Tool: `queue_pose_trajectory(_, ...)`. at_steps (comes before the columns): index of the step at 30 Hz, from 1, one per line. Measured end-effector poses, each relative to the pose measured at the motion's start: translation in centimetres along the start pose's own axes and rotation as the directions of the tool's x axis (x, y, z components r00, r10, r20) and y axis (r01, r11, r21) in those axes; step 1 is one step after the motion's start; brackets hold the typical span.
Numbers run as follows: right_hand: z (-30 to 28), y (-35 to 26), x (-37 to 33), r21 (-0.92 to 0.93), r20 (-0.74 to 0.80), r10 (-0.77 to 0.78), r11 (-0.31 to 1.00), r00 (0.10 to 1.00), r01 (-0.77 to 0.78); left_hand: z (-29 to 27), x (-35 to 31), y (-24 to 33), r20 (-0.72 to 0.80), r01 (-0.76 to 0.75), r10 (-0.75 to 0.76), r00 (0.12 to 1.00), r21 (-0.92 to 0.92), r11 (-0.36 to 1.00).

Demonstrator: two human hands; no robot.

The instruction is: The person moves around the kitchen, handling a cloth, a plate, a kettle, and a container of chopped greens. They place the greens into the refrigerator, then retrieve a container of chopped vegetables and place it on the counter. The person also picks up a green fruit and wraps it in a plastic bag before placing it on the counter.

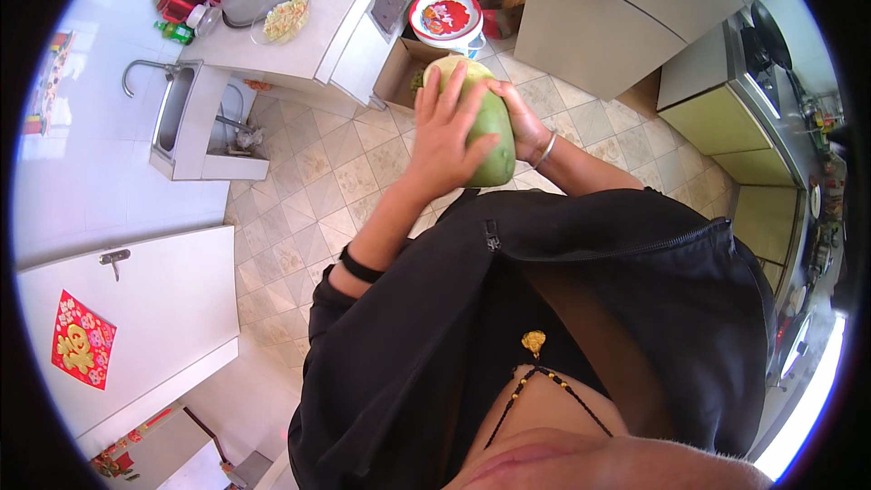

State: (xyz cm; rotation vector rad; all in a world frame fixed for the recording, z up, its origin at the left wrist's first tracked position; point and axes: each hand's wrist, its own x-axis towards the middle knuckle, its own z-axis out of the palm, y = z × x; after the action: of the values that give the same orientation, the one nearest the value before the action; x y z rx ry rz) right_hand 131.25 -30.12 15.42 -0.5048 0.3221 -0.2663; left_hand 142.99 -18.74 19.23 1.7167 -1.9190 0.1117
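Note:
Both my hands hold a large oblong green gourd or melon (493, 141) in front of my body, above the floor. Its upper end is pale yellowish, and the lower part is smooth green. My left hand (445, 132) lies over its left side with the fingers spread along it. From the right, my right hand (523, 122) supports it, its fingers partly hidden behind the gourd. Just beyond, an open cardboard box (392, 77) stands on the floor, with something small and greenish inside, partly covered by the gourd.
A round red-and-white lidded bucket (445, 15) stands behind the box. On the left counter (263, 53) are a glass bowl of chopped food (283, 20) and several bottles. A sink (174, 109) is farther left. A stove counter (771, 118) runs along the right. A white door (172, 290) stands lower left.

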Motion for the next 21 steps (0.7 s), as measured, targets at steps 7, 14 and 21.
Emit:
queue_pose_trajectory(7, -3.8, -5.1, 5.8, 0.013, -0.138, 0.035, 0.999, 0.99, -0.033, 5.9, 6.6, -7.6, 0.034, 0.287, -0.347, 0.937, -0.639, 0.714)
queue_pose_trajectory(14, -7.2, -14.5, 13.8, -0.034, -0.006, 0.025, 0.999, 1.0, -0.025, 9.5, 12.2, -11.5, 0.67, 0.496, -0.345, 0.658, -0.73, -0.471)
queue_pose_trajectory(21, -7.1, -21.8, 21.9, -0.128, 0.076, 0.071, 0.99, 0.995, -0.061, 10.9, 19.7, -14.1, 0.38, 0.255, -0.602, 0.703, -0.924, -0.285)
